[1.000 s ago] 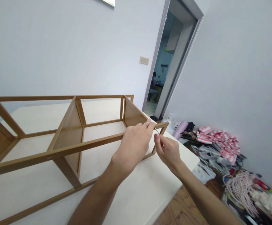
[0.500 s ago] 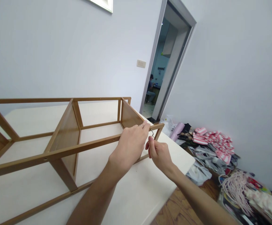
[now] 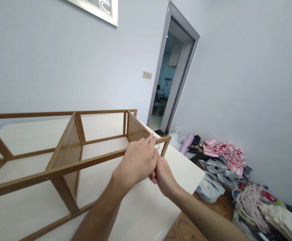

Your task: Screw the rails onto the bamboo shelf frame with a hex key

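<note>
A brown wooden shelf frame (image 3: 90, 161) lies on its side on the white table (image 3: 161, 201). My left hand (image 3: 139, 159) is wrapped over its near upper rail, close to the right end, with a ring on one finger. Just below and to the right, my right hand (image 3: 164, 175) is closed on a thin bent metal hex key (image 3: 158, 145). Only the key's bent upper part shows beside the rail; the rest is hidden by my fingers. The two hands touch or overlap, and where the key's tip sits cannot be seen.
Past the table's right edge, a plastic bag (image 3: 210, 189), pink-striped cloth (image 3: 230, 154) and a bundle of pale cord (image 3: 252, 207) lie in piles on the floor. A doorway (image 3: 171, 77) opens at the back, with a person (image 3: 158, 102) seated beyond it.
My right hand has turned with the hex key, moving left and up against my left hand. The left hand keeps its hold on the rail. The whole view has shifted slightly.
</note>
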`<state>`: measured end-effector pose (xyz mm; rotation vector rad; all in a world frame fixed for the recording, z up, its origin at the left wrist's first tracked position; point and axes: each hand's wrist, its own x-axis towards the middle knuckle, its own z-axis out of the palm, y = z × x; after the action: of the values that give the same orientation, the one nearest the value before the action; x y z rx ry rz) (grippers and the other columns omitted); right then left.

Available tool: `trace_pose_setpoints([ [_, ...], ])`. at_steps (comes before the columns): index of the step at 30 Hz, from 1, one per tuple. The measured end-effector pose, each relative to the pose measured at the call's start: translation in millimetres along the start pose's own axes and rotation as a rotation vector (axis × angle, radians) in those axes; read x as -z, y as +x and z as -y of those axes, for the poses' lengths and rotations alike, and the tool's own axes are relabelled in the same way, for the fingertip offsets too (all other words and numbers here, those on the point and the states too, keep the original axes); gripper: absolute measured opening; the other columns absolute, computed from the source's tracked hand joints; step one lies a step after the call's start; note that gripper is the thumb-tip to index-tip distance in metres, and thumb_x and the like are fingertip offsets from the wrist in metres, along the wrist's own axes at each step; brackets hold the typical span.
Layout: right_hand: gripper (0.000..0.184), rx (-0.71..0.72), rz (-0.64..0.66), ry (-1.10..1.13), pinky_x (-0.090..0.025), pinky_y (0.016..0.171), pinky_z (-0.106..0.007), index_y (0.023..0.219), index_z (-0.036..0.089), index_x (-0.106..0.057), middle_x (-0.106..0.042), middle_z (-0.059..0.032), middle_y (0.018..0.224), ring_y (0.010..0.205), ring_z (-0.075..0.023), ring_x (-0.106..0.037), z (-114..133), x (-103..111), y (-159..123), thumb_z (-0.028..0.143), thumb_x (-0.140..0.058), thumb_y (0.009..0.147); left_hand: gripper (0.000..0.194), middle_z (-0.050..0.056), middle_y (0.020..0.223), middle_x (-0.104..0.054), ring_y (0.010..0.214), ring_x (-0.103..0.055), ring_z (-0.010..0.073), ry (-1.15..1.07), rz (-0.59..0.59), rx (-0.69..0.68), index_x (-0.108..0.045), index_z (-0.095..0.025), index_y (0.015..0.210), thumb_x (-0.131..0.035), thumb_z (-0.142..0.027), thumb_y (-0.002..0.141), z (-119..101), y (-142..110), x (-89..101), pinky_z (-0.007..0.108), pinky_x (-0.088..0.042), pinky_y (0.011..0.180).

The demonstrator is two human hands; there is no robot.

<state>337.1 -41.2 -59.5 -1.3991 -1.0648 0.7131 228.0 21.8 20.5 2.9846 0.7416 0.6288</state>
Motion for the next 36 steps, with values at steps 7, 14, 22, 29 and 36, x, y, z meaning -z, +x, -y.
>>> trace_pose_setpoints([
  [7,0.081,0.049,0.121,-0.084,-0.032,0.041,-0.023,0.054,0.022,-0.052,-0.048,0.0000,0.039,0.038,-0.0113,-0.045,-0.8,19.5,6.7,0.078,-0.018,0.101,0.050,0.015,0.132,-0.072,0.114,-0.072,0.0262,-0.026,0.036,-0.035,-0.050,-0.012,0.146,-0.044,-0.014,0.097,4.0,-1.2,3.6,0.036,-0.058,0.088],
  [14,0.068,0.212,0.163,-0.371,-0.045,0.049,-0.025,0.065,0.023,-0.053,-0.059,0.0009,0.050,0.046,-0.0137,-0.056,7.7,34.8,5.8,0.063,-0.020,0.109,0.043,0.016,0.133,-0.071,0.113,-0.072,0.0263,-0.011,-0.001,-0.050,-0.053,-0.011,0.139,-0.048,-0.014,0.096,4.5,-0.4,0.8,0.036,-0.058,0.087],
  [22,0.030,0.568,0.042,-0.885,-0.045,0.058,-0.025,0.098,0.021,-0.065,-0.069,0.0015,0.071,0.057,-0.0129,-0.062,19.5,59.3,0.9,0.035,-0.041,0.109,0.046,0.014,0.119,-0.075,0.109,-0.074,0.0269,0.020,0.018,-0.029,-0.049,-0.012,0.141,-0.055,-0.010,0.095,4.8,0.9,0.3,0.034,-0.058,0.081],
  [29,0.021,0.926,-0.051,-1.346,-0.037,0.061,-0.032,0.102,0.019,-0.067,-0.067,-0.0054,0.082,0.069,-0.0186,-0.058,31.6,72.6,8.9,0.019,-0.046,0.106,0.045,0.012,0.118,-0.075,0.108,-0.074,0.0247,0.022,0.005,-0.030,-0.051,-0.013,0.137,-0.053,-0.004,0.094,4.3,0.7,-0.6,0.031,-0.057,0.080],
  [36,0.029,1.180,0.097,-1.569,-0.043,0.071,-0.034,0.085,0.020,-0.062,-0.064,-0.0054,0.078,0.074,-0.0208,-0.057,52.7,67.9,32.0,0.024,-0.047,0.109,0.048,0.016,0.116,-0.075,0.108,-0.074,0.0269,0.008,-0.006,-0.043,-0.053,-0.009,0.136,-0.052,-0.001,0.088,5.9,-0.2,-2.0,0.033,-0.057,0.079],
])
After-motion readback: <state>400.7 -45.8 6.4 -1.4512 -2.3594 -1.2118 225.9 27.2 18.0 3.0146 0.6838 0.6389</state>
